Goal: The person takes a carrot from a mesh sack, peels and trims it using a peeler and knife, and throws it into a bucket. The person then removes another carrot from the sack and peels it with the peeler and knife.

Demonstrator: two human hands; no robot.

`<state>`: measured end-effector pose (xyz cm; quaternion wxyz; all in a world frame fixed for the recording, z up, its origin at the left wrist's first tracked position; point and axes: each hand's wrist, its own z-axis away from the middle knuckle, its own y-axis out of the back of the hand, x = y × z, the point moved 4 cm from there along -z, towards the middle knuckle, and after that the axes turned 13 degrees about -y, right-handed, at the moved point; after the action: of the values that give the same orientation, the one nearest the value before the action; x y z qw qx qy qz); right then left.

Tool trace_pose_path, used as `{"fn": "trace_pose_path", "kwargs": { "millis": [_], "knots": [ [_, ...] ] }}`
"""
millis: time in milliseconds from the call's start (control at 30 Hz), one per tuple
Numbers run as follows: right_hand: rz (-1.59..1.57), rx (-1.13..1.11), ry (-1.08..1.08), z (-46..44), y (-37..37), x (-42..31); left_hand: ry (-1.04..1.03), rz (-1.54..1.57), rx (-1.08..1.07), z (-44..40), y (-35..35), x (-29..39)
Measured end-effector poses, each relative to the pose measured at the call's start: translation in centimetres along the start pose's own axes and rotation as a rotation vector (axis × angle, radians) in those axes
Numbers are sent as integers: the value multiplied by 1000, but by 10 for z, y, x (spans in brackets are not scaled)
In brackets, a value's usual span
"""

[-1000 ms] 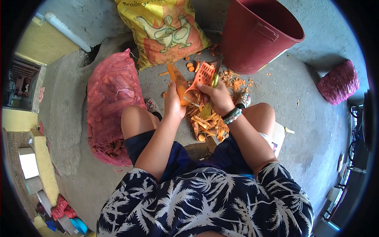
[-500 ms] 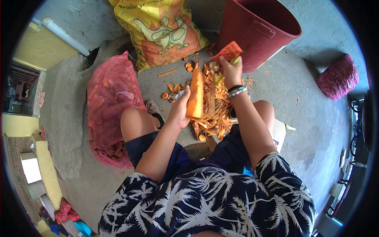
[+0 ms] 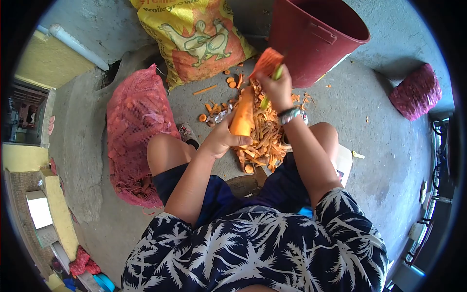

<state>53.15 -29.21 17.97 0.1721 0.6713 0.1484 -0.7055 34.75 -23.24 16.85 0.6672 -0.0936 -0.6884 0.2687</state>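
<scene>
A large, partly peeled carrot (image 3: 243,115) lies tilted in my left hand (image 3: 223,139), whose fingers and thumb wrap around its thick lower end. My right hand (image 3: 277,90) is closed around a yellow-green handle, beside an orange flat tool (image 3: 267,63) with a slotted face, close to the carrot's tip. Whether handle and orange face are one piece I cannot tell. Below both hands spreads a heap of carrot peelings (image 3: 267,141). Some cut carrot rounds (image 3: 232,84) lie on the floor beyond it.
A red mesh sack of carrots (image 3: 141,131) stands to the left. Behind the heap are a yellow feed sack (image 3: 194,44) and a tall red bin (image 3: 311,48). A purple mesh sack (image 3: 417,92) rests by the right wall. My knees flank the heap.
My right hand has moved slightly left and nearer the carrot's tip with the orange tool. The carrot has tilted and turned in my left hand, its thumb now across the lower end.
</scene>
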Motion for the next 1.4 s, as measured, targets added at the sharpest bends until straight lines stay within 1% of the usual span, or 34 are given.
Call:
{"fn": "trace_pose_path", "kwargs": {
  "millis": [33,67,100,133,200,233,267,333,367,400,433,467,500,533,567,600,633,667,700,733,800,867,933,1000,1067,1133,1167,1300,1367,1400],
  "knots": [
    [-151,96,-67,-18,14,5,14,-9,-46,2,-3,-1],
    [-184,261,-33,-32,31,11,14,-14,-47,3,-3,0],
    [-311,352,-49,-41,45,18,18,-25,-24,4,-2,0],
    [-368,337,-44,-48,55,25,20,-35,1,4,1,1],
    [-294,90,-133,-20,39,-2,6,-87,24,2,5,6],
    [-217,-47,-175,1,24,-15,-37,-172,26,0,5,12],
    [-138,-184,-218,24,7,-21,-79,-257,30,-2,6,15],
    [-79,-398,-249,58,-18,-15,-105,-252,29,-4,10,13],
    [-83,-397,-254,59,-23,-12,-50,-234,26,-3,8,14],
    [-108,-342,-167,57,-25,-12,6,-215,20,-2,7,13],
    [-132,-284,-79,54,-24,-11,-98,-278,29,-3,9,10],
    [0,-121,105,30,-16,-5,-93,-278,24,-1,6,10],
    [-66,-53,35,2,-2,11,-70,-272,13,2,2,11],
    [-155,57,-142,-13,10,11,-49,-268,1,3,-1,12],
    [-78,255,-81,-23,26,13,-83,-252,8,3,-1,10],
    [-97,383,13,-42,44,30,-89,-257,9,2,3,10],
    [-336,431,-9,-47,54,32,-99,-103,15,1,8,11],
    [-342,426,-48,-54,65,40,-109,55,22,2,10,12],
    [-386,314,-81,-46,58,27,-97,226,175,4,14,11],
    [-428,202,-113,-34,53,15,-40,382,259,3,28,4],
    [-394,60,-167,5,22,-8,-36,418,423,0,29,10],
    [-354,-148,-258,49,-5,-15,-68,473,429,-9,33,3],
    [-412,-281,-302,74,-20,-6,-91,523,435,-14,28,2],
    [-415,-244,-319,87,-28,-10,-106,452,526,-15,17,11],
    [-411,-239,-265,88,-31,-12,-115,403,540,-16,18,8],
    [-407,-245,-295,86,-31,-7,-162,335,565,-16,17,9],
    [-403,-248,-326,84,-31,-4,-162,335,565,-16,17,9],
    [-363,-229,-341,77,-29,-1,-159,328,507,-18,14,10],
    [-422,-297,-364,72,-33,2,-172,327,495,-18,17,6],
    [-421,-296,-364,65,-33,2,-178,292,438,-17,23,0]
  ]
}}
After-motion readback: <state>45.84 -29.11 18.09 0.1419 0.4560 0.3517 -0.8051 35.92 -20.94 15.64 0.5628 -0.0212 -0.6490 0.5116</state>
